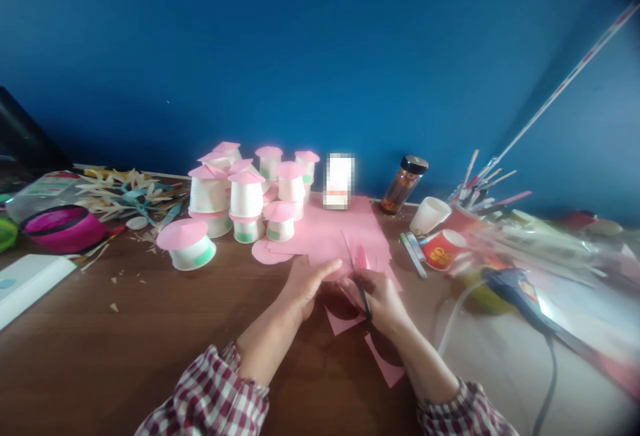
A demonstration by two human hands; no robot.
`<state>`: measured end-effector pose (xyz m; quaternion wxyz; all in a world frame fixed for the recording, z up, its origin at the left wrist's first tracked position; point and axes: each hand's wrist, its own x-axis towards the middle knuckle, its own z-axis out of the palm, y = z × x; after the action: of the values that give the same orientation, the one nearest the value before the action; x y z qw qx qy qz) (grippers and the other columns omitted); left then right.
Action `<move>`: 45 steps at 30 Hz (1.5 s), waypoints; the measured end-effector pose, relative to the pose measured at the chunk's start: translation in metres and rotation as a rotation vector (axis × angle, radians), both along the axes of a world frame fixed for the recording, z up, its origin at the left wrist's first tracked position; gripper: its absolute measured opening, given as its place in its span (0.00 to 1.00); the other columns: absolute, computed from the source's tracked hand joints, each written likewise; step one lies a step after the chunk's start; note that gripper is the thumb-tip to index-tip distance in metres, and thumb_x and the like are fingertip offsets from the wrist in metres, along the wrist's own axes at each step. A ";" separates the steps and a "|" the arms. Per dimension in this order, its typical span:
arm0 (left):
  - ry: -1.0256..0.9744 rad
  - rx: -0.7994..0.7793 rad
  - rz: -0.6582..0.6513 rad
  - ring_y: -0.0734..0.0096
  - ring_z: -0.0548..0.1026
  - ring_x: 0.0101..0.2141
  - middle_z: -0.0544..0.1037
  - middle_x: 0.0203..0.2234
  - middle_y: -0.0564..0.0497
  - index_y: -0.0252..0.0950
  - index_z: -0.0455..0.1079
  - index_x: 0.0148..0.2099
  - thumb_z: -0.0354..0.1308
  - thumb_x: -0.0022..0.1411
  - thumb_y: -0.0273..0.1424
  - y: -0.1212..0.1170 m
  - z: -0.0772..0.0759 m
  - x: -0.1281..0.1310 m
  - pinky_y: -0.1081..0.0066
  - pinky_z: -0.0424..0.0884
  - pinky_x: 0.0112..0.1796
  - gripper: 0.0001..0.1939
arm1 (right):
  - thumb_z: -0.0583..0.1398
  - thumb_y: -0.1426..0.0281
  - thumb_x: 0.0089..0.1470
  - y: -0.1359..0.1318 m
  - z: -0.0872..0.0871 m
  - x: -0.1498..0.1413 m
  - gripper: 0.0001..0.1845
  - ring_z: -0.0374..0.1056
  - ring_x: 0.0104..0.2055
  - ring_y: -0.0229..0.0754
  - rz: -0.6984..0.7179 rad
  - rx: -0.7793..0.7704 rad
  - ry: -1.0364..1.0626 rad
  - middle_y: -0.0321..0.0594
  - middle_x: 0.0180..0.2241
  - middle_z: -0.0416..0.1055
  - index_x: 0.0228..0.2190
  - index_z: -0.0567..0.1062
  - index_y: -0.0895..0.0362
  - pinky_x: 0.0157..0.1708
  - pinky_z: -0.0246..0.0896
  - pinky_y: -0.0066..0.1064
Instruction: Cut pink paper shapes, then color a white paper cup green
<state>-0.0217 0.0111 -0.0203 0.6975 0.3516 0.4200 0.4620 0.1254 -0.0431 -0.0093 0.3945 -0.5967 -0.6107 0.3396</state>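
On the table [200, 356], a scrap [385, 361] lies nearest us. We grip the scissors [363, 293] in the right hand [382, 297] and pinch the paper [334, 277] in the left hand [306, 284] — just before the pink sheets [350, 217]. Capped cups [246, 197] stand left of these — the wall [320, 56] lies behind.

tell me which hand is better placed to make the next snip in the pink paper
Probably the right hand: it already holds the scissors, while the left hand grips the pink paper.
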 end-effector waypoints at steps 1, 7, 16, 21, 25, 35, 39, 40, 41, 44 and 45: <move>-0.004 -0.005 0.001 0.58 0.78 0.28 0.78 0.27 0.44 0.29 0.71 0.34 0.70 0.43 0.34 0.000 0.000 0.000 0.62 0.74 0.31 0.18 | 0.61 0.55 0.49 0.000 0.000 0.000 0.20 0.59 0.20 0.37 -0.005 0.005 -0.001 0.37 0.18 0.66 0.24 0.74 0.60 0.18 0.52 0.25; -0.098 -0.097 0.012 0.63 0.76 0.23 0.77 0.25 0.47 0.31 0.69 0.38 0.70 0.43 0.37 -0.003 0.011 0.003 0.62 0.75 0.27 0.22 | 0.61 0.56 0.49 0.001 -0.002 -0.003 0.18 0.59 0.19 0.36 -0.029 -0.013 0.029 0.36 0.17 0.66 0.23 0.73 0.60 0.17 0.51 0.25; -0.257 -0.121 -0.003 0.66 0.75 0.22 0.76 0.21 0.46 0.28 0.72 0.31 0.69 0.43 0.30 -0.014 0.015 0.014 0.66 0.73 0.28 0.14 | 0.62 0.56 0.49 0.002 -0.003 -0.006 0.19 0.57 0.20 0.35 -0.054 0.041 0.046 0.34 0.18 0.64 0.23 0.73 0.61 0.18 0.52 0.25; -0.221 -0.066 0.020 0.65 0.75 0.23 0.77 0.21 0.45 0.27 0.74 0.31 0.69 0.43 0.30 -0.011 0.008 0.013 0.64 0.74 0.30 0.13 | 0.63 0.56 0.49 0.000 -0.001 -0.007 0.18 0.57 0.19 0.34 -0.027 0.001 0.103 0.32 0.17 0.63 0.24 0.72 0.60 0.18 0.52 0.24; -0.193 -0.056 -0.001 0.61 0.77 0.26 0.79 0.25 0.41 0.25 0.75 0.34 0.69 0.43 0.30 -0.010 0.006 0.012 0.63 0.74 0.31 0.15 | 0.63 0.57 0.49 0.000 -0.001 -0.007 0.18 0.58 0.19 0.34 -0.008 -0.004 0.155 0.32 0.17 0.63 0.24 0.70 0.60 0.18 0.53 0.24; -0.126 -0.076 0.033 0.61 0.77 0.24 0.78 0.23 0.41 0.26 0.74 0.30 0.69 0.41 0.31 -0.014 0.017 0.013 0.63 0.73 0.30 0.14 | 0.63 0.59 0.49 0.001 -0.004 -0.005 0.17 0.56 0.20 0.33 -0.023 0.010 0.104 0.32 0.18 0.62 0.23 0.70 0.60 0.18 0.50 0.24; -0.104 -0.079 0.036 0.64 0.76 0.23 0.77 0.21 0.44 0.27 0.74 0.29 0.69 0.41 0.31 -0.013 0.016 0.013 0.64 0.73 0.30 0.13 | 0.63 0.59 0.50 0.001 -0.006 -0.004 0.17 0.52 0.19 0.32 -0.032 0.026 0.076 0.30 0.16 0.57 0.21 0.68 0.60 0.18 0.46 0.24; -0.100 -0.082 0.035 0.64 0.75 0.23 0.77 0.20 0.44 0.27 0.74 0.28 0.69 0.42 0.31 -0.013 0.016 0.013 0.64 0.73 0.29 0.13 | 0.63 0.59 0.50 0.001 -0.006 -0.004 0.17 0.52 0.19 0.32 -0.033 0.029 0.072 0.30 0.16 0.56 0.21 0.68 0.60 0.18 0.45 0.24; -0.100 -0.084 0.037 0.65 0.75 0.22 0.76 0.20 0.45 0.27 0.73 0.28 0.69 0.42 0.30 -0.013 0.016 0.013 0.65 0.73 0.29 0.12 | 0.63 0.59 0.50 0.001 -0.006 -0.003 0.17 0.52 0.19 0.32 -0.035 0.031 0.067 0.30 0.16 0.56 0.21 0.68 0.59 0.18 0.45 0.24; -0.114 -0.089 0.041 0.67 0.74 0.20 0.75 0.18 0.47 0.28 0.72 0.27 0.69 0.41 0.30 -0.013 0.018 0.013 0.65 0.72 0.28 0.11 | 0.62 0.59 0.50 0.001 -0.005 -0.003 0.17 0.52 0.20 0.33 -0.037 0.028 0.045 0.30 0.17 0.57 0.21 0.68 0.59 0.18 0.46 0.24; -0.121 -0.089 0.042 0.68 0.73 0.20 0.75 0.17 0.47 0.28 0.72 0.26 0.68 0.41 0.29 -0.013 0.018 0.013 0.66 0.72 0.27 0.11 | 0.62 0.59 0.50 0.001 -0.005 -0.003 0.18 0.53 0.20 0.33 -0.037 0.027 0.037 0.31 0.17 0.57 0.21 0.68 0.59 0.18 0.46 0.24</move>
<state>-0.0086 -0.0021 -0.0021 0.7268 0.2827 0.4043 0.4778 0.1220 -0.0422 -0.0139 0.4199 -0.5962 -0.5967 0.3351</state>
